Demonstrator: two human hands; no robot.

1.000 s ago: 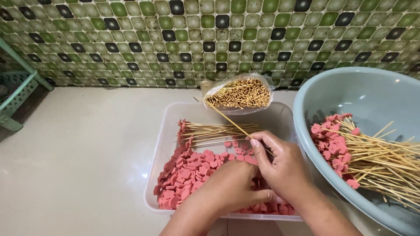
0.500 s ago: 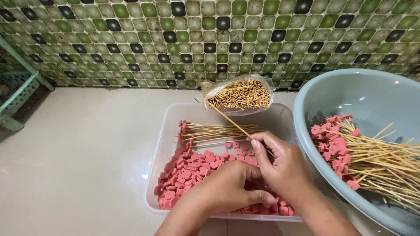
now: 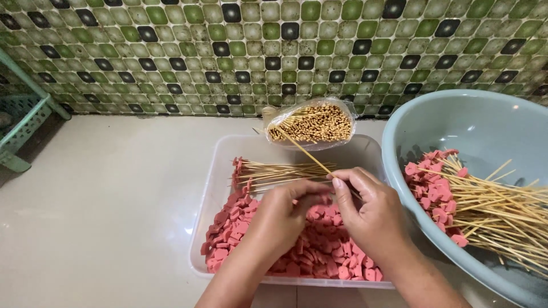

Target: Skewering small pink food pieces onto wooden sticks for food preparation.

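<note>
Over the clear plastic tub (image 3: 216,182) on the pale floor (image 3: 114,199), the person's two hands meet above a heap of pink sausage slices (image 3: 319,256); the right hand (image 3: 374,219) pinches a bare bamboo skewer (image 3: 302,149) between thumb and forefinger, its free end slanting up and away towards the wall, which keeps the long stick clear of the heap; the left hand (image 3: 282,217) is curled with its fingertips pressed together beside the right thumb, apparently on a slice at the skewer's near end, though the slice itself is hidden by the fingers and cannot be made out; the hands sit right over the slices, so that each piece is within a finger's reach; at the far end of the tub lies a small row of loaded skewers (image 3: 279,171), their pink ends pointing left, laid flat and parallel so that they stay out of the loose pieces; just behind the tub, against the green and black tiled wall (image 3: 228,51), an opened plastic bag of skewers (image 3: 311,122) faces the person, ends outward, handy for the right hand; to the right stands a large grey-blue basin (image 3: 485,125), touching or just beside the tub, holding a bigger pile of finished skewers (image 3: 485,211) with the meat ends gathered to the left; at the far left stands part of a green plastic rack (image 3: 23,122), well apart from the work.
</note>
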